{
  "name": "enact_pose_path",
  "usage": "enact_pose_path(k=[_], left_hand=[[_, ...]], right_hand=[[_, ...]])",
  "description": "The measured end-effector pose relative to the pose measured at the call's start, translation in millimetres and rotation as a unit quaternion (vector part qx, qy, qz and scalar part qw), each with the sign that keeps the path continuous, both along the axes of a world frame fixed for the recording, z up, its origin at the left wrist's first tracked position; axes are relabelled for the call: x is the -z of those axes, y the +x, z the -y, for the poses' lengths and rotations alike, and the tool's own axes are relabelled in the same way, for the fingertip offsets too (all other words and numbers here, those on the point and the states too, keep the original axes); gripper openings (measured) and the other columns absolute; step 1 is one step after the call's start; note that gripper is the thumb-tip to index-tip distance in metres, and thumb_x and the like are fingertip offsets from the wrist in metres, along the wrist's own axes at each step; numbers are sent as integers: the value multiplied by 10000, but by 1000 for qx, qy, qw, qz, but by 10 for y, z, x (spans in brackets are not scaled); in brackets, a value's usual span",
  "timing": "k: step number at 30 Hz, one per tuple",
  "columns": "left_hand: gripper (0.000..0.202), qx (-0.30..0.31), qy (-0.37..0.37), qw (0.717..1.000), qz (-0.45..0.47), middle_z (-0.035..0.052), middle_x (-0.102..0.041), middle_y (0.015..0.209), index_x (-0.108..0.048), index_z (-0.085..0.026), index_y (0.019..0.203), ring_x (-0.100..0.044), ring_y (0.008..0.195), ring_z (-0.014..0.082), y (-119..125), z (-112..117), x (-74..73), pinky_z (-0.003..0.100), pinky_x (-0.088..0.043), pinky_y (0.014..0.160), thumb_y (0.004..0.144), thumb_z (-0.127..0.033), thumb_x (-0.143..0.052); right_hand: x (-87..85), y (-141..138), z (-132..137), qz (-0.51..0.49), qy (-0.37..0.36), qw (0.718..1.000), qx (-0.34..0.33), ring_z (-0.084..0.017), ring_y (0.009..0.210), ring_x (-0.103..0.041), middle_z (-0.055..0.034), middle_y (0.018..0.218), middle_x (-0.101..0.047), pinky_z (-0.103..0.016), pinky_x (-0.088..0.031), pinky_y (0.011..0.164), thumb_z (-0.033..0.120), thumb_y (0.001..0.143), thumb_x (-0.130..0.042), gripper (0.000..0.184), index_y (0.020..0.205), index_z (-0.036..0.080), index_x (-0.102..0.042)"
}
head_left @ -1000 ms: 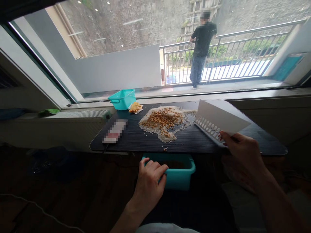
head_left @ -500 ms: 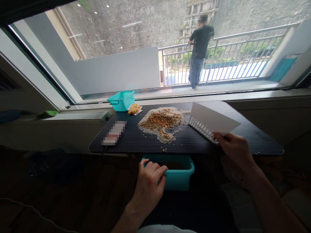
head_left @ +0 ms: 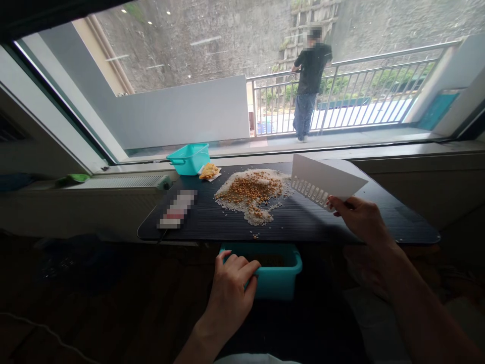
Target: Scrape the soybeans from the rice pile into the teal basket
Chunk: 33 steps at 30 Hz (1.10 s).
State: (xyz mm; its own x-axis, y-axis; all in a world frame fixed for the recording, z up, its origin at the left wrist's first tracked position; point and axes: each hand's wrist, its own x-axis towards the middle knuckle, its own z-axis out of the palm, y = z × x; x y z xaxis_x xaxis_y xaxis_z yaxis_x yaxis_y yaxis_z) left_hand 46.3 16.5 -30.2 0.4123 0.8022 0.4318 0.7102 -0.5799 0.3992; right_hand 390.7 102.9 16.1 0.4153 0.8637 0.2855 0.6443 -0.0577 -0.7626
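My left hand [head_left: 235, 283] is closed over the near left rim of a teal plastic bin [head_left: 276, 283], which sits below the table's near edge; its inside is dark and hard to make out. In my right hand [head_left: 358, 217] is a white plate with a row of slots [head_left: 326, 178] along its lower edge, held tilted by its near corner. The plate's slotted side is beside the right edge of a pile of white rice-like grains mixed with yellow-brown beans [head_left: 253, 189]. A small tongue of the pile reaches toward me.
The dark table [head_left: 215, 227] stands against the window. At its back left are a second teal bin [head_left: 190, 159] and some yellow food on white paper [head_left: 209, 172]. A blurred flat object [head_left: 177, 210] lies at the left. Outside, a person [head_left: 311, 83] leans on a railing.
My right hand has moved the slotted plate slightly left and up, closer to the pile. My left hand keeps its hold on the bin rim.
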Motion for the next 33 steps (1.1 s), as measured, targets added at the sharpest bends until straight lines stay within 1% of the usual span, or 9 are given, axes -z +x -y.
enact_pose_path(k=[5, 7, 10, 14, 17, 21, 24, 30, 33], left_hand=[[346, -5, 0, 1000, 1, 36, -770, 861, -787, -242, 993, -734, 848, 246, -11, 7, -1, 605, -461, 1078, 939, -39, -511], [344, -6, 2, 1000, 5, 34, -767, 855, -790, -241, 990, -733, 844, 245, -6, 11, -2, 595, -466, 1073, 936, -35, -520], [312, -9, 8, 1000, 4, 36, -767, 848, -796, -239, 983, -727, 831, 246, 6, 10, -5, 575, -478, 1057, 937, -45, -556], [282, -9, 7, 1000, 5, 38, -774, 840, -801, -237, 980, -728, 819, 247, 8, 0, -5, 565, -479, 1044, 942, -62, -583], [290, -6, -1, 1000, 9, 43, -783, 853, -799, -235, 988, -734, 834, 251, 3, 1, -7, 581, -465, 1062, 941, -63, -570], [286, -5, -8, 1000, 8, 41, -775, 856, -787, -236, 1014, -724, 843, 246, -1, 14, -21, 583, -456, 1083, 951, -88, -551], [288, -5, -7, 1000, 3, 39, -767, 858, -777, -237, 1025, -715, 848, 242, 0, 25, -29, 581, -454, 1094, 950, -96, -536], [291, -5, -15, 1000, 6, 30, -758, 856, -769, -242, 1022, -707, 841, 234, 0, 20, -30, 574, -456, 1100, 940, -94, -533], [283, -9, -18, 1000, 1, 30, -748, 853, -766, -244, 1008, -704, 845, 234, 6, 15, -29, 572, -455, 1106, 933, -93, -539]], right_hand=[[5, -130, -3, -7, -9, 999, -41, -242, 595, -698, -42, 579, -727, -342, -498, 602, 514, 790, -684, 296, 664, 250, -731], [13, -162, 2, -11, -15, 998, -55, -232, 569, -682, -32, 571, -716, -339, -494, 580, 534, 768, -675, 312, 638, 254, -725], [2, -206, 46, -28, -15, 995, -91, -229, 572, -691, -28, 598, -730, -347, -528, 595, 593, 744, -679, 354, 632, 262, -736], [-60, -276, 142, -54, -6, 992, -111, -249, 609, -714, -63, 645, -765, -367, -567, 634, 681, 729, -735, 438, 640, 253, -762], [-90, -343, 229, -60, -13, 991, -120, -256, 624, -711, -82, 648, -768, -367, -563, 625, 753, 708, -756, 517, 632, 242, -770], [-63, -434, 377, -81, -23, 983, -162, -263, 655, -697, -93, 657, -775, -370, -558, 634, 860, 631, -772, 631, 605, 230, -785], [-30, -497, 475, -85, -39, 979, -183, -270, 650, -686, -92, 642, -770, -370, -551, 610, 920, 603, -759, 698, 607, 223, -799], [-67, -621, 539, -125, -56, 962, -236, -322, 714, -741, -123, 767, -832, -422, -625, 673, 916, 603, -780, 711, 700, 216, -850], [-103, -620, 556, -135, -61, 958, -246, -328, 726, -745, -129, 791, -841, -427, -636, 670, 906, 597, -793, 703, 715, 216, -858]])
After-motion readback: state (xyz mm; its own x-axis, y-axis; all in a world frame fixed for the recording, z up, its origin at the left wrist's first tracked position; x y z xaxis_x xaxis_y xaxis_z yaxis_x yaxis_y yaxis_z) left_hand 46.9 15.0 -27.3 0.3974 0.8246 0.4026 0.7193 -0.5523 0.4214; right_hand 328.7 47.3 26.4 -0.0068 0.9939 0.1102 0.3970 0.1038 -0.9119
